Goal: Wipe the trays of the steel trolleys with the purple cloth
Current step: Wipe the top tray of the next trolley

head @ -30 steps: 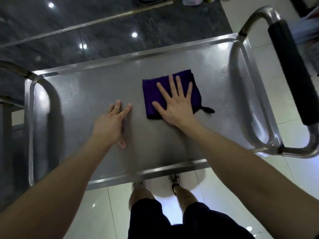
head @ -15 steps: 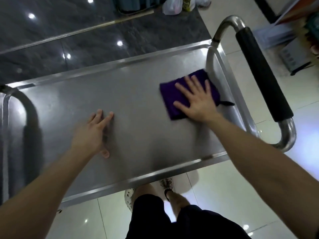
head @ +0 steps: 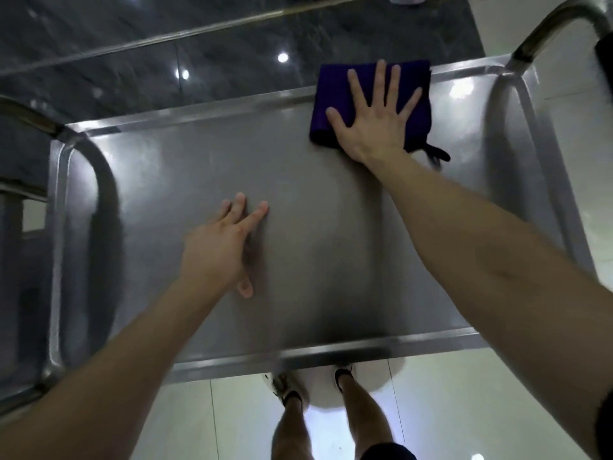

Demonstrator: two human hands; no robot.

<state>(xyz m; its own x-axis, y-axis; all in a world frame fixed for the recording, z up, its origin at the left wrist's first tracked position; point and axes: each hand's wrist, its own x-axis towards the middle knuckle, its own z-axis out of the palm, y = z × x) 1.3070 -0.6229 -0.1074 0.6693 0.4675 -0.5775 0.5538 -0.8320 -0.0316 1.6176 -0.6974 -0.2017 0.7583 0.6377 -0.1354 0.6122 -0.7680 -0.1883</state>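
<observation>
Purple cloth (head: 335,94): far-right of tray (head: 159,194), apparently lapping the far rim (head: 212,109). Right hand (head: 371,127): flat, fingers spread, pressing it. Left hand (head: 219,250): flat, empty, bracing steel. Keep your pressure even along that rim.

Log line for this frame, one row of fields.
step: wiping tray | right hand: flat on purple cloth, over far rim | left hand: flat on bare steel

There are one tray (head: 315,260), one cloth (head: 338,91), two hands, a left hand (head: 219,250) and a right hand (head: 374,127), two shoes (head: 282,385) and two handles (head: 547,24).
</observation>
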